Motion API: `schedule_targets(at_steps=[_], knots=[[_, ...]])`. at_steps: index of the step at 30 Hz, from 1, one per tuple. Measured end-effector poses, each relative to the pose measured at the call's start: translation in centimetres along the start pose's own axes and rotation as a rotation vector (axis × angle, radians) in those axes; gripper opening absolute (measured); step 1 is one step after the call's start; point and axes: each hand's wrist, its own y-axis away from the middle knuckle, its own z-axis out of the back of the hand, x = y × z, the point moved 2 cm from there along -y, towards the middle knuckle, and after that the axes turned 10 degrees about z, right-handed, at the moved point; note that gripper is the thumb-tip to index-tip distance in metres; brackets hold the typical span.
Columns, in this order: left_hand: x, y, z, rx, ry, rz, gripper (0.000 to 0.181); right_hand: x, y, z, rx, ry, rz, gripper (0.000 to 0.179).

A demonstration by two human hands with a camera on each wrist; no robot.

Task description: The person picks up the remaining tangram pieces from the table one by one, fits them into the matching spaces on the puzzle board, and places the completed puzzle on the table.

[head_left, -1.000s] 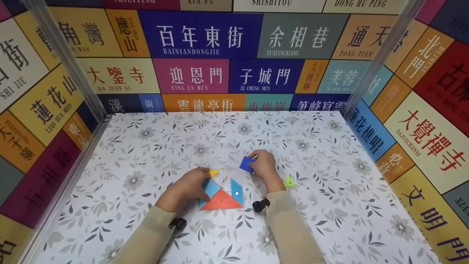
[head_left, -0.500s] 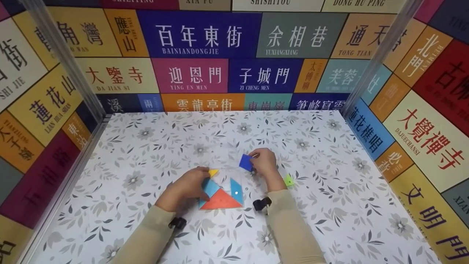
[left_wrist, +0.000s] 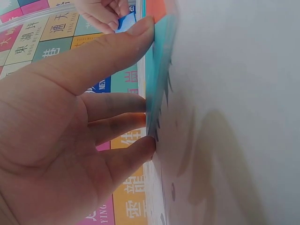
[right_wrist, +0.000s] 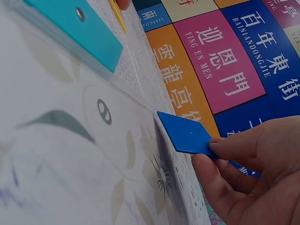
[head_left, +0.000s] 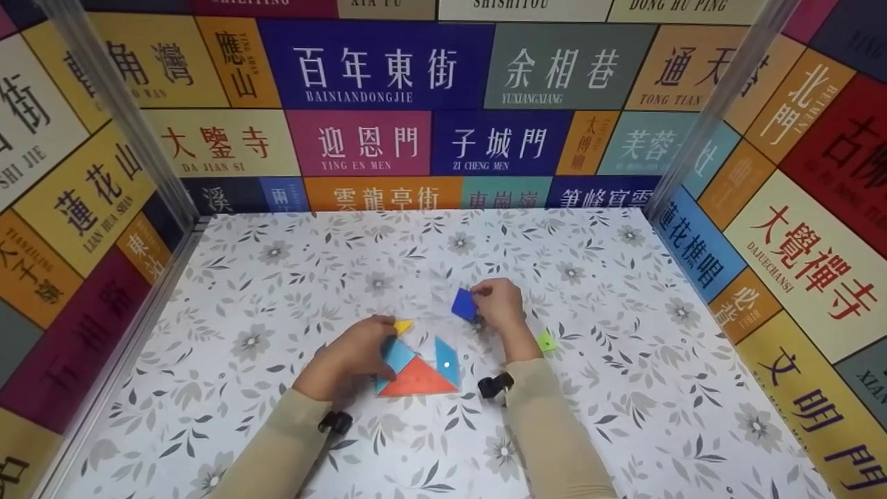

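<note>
Dark-blue flat square piece (head_left: 463, 303), right of centre in the head frame, tilted, pinched by its edge between right hand's (head_left: 500, 303) thumb and fingers; cannot tell if its lower corner touches the surface (head_left: 596, 305), which is white with grey floral print. Left hand (head_left: 355, 346), left of centre, not clenched: thumb and fingertips spread, resting along the edge of a light-blue flat piece (head_left: 398, 353). That piece borders a red-orange flat triangle (head_left: 418, 380), lower centre. Light-blue parallelogram with a small hole (head_left: 446, 353) sits along the triangle's right side. Small yellow flat piece (head_left: 403, 326) just beside left fingertips, partly hidden, full shape not readable. Lime-green flat piece (head_left: 546, 341) apart, right of the right wrist, part covered. Beige sleeves (head_left: 554, 430) both arms, lower frame; black wrist device (head_left: 335, 422) at left cuff, another at right. Multicoloured sign-printed panels (head_left: 378, 66) across top and both sides.
</note>
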Motion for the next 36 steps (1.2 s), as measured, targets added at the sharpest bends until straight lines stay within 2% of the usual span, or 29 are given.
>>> schedule_targets(at_steps=[5,9,15,22,27,33,36], knots=[[-0.13,0.05,0.02,-0.015,-0.005,-0.02,0.073,-0.02,0.0,0.06,-0.017,-0.01,0.019,0.015],[-0.2,-0.08,0.06,0.0,0.001,0.02,0.074,-0.07,-0.08,0.09,-0.01,-0.039,0.02,0.014],[-0.24,-0.27,0.09,-0.004,0.006,0.003,0.074,-0.06,-0.21,0.13,-0.013,-0.063,0.013,0.014],[-0.02,-0.14,-0.16,0.007,0.021,0.039,0.072,0.2,-0.07,-0.09,0.003,-0.11,0.016,0.015],[-0.04,-0.13,0.0,0.006,0.016,0.016,0.073,0.57,-0.08,-0.04,-0.002,-0.126,0.026,0.015],[0.01,-0.09,0.16,-0.016,0.003,-0.046,0.072,0.67,-0.1,-0.29,-0.014,-0.159,0.058,0.014],[0.01,-0.03,0.13,-0.01,0.002,-0.047,0.071,0.63,0.05,-0.48,-0.006,-0.166,0.058,0.014]])
